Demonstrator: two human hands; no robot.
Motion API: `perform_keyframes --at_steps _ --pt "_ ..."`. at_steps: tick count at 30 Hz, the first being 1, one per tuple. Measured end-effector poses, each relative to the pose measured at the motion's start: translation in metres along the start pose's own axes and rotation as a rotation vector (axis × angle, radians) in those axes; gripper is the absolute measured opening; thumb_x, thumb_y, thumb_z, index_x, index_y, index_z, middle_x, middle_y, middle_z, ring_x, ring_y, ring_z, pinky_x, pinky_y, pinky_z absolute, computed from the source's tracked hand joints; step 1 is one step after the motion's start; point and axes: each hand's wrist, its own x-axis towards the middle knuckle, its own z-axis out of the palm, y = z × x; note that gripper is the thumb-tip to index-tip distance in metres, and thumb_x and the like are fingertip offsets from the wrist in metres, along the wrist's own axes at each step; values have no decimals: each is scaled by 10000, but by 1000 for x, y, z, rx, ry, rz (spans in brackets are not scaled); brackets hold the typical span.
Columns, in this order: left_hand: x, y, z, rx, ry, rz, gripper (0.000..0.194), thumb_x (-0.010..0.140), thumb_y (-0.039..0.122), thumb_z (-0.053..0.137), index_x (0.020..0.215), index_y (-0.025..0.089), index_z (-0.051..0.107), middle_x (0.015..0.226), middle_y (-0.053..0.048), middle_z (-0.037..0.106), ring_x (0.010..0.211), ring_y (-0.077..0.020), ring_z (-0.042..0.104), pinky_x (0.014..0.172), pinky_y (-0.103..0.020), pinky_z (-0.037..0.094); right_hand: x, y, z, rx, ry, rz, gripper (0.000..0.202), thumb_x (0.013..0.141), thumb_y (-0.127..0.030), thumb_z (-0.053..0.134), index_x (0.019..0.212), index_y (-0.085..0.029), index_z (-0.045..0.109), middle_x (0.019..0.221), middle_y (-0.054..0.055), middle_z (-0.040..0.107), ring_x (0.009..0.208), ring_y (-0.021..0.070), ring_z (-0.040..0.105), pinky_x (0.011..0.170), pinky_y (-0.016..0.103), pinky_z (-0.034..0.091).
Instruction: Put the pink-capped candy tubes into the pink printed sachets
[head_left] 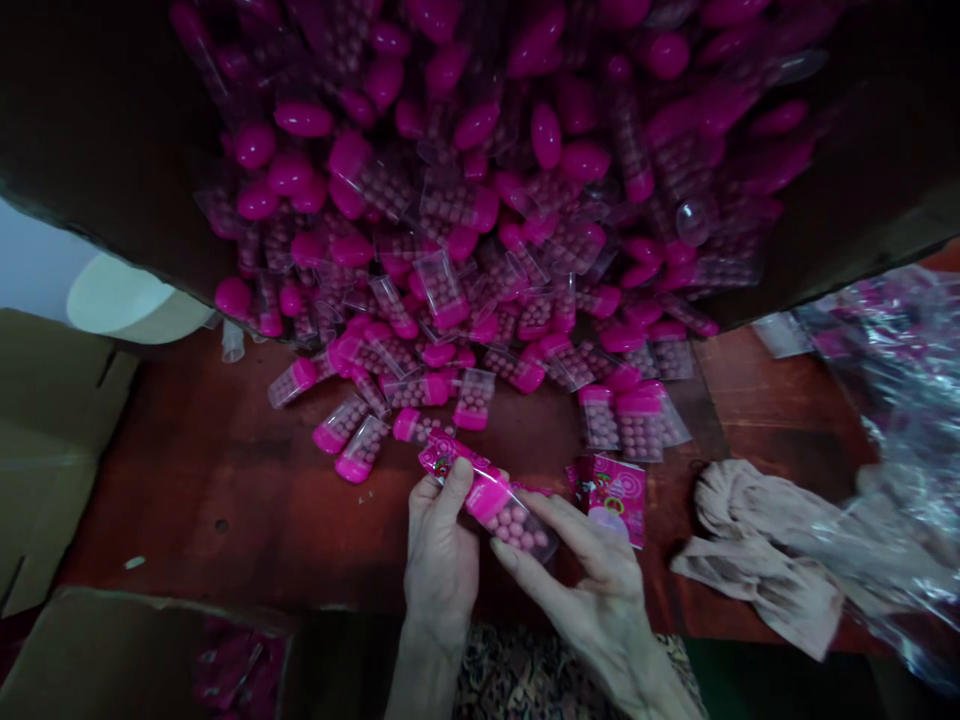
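Note:
Between my hands is a clear container (pixel 516 522) of pink balls with a bright pink cap, tilted down to the right. A printed pink wrapper (pixel 444 450) lies at its capped end. My left hand (pixel 444 540) pinches the wrapper and the capped end, thumb on top. My right hand (pixel 592 580) holds the clear end between thumb and fingers. Just beyond my right hand, printed pink packets (pixel 619 490) lie on the red-brown table (pixel 247 500). Similar containers (pixel 364 448) are scattered beyond my hands.
A large dark box (pixel 97 150) tipped toward me spills many pink-capped containers. At right are a greyish cloth (pixel 780 540) and clear plastic wrap (pixel 900 400). A pale round bowl (pixel 120 300) stands at left. An open cardboard box (pixel 112 650) at lower left holds pink packets.

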Motion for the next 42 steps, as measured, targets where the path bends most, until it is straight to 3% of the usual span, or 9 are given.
perform_keyframes --at_steps 5,11,16,24,33,39,42 --pt "-1 -4 3 11 -41 26 225 640 347 750 649 135 674 588 -32 679 633 -158 651 720 -293 501 -4 0 5 -55 67 -40 247 773 -224 657 1007 -155 622 840 58 723 726 175 690 706 263 582" --pt "-4 -5 3 -52 -89 28 253 630 360 757 755 151 687 694 -55 716 701 -187 673 762 -335 501 -4 2 6 -96 111 -21 258 775 -208 648 1028 -177 604 855 49 722 718 177 693 735 294 581" --pt "-1 -5 0 -43 -134 -103 165 662 235 743 791 151 684 711 -64 727 753 -199 677 799 -361 493 -4 7 7 -101 99 -56 266 792 -221 630 1052 -177 600 878 59 727 742 190 700 731 305 585" --pt "4 -6 -1 -78 -208 -296 220 734 301 680 843 110 693 788 -109 733 871 -239 660 838 -400 481 -3 12 8 -124 93 -60 228 829 -247 602 1036 -154 609 900 80 724 780 186 699 697 268 591" --pt "-8 -8 9 83 -290 -122 99 687 229 684 748 152 689 810 -95 730 967 -264 627 888 -408 444 -17 11 4 -127 163 -7 364 755 -202 682 1113 -172 626 942 78 732 799 221 706 762 321 595" --pt "-17 -7 14 167 -315 -84 152 654 279 692 748 159 697 866 -117 727 936 -291 633 819 -410 488 -28 9 5 -62 267 78 444 739 -241 695 1174 -222 609 951 49 733 771 216 711 750 300 599" --pt "-21 -9 14 177 -297 -82 195 681 294 690 818 156 710 883 -119 725 908 -280 644 805 -400 498 -25 7 3 -49 218 105 415 742 -237 693 1150 -219 621 952 50 733 765 214 712 752 299 598"
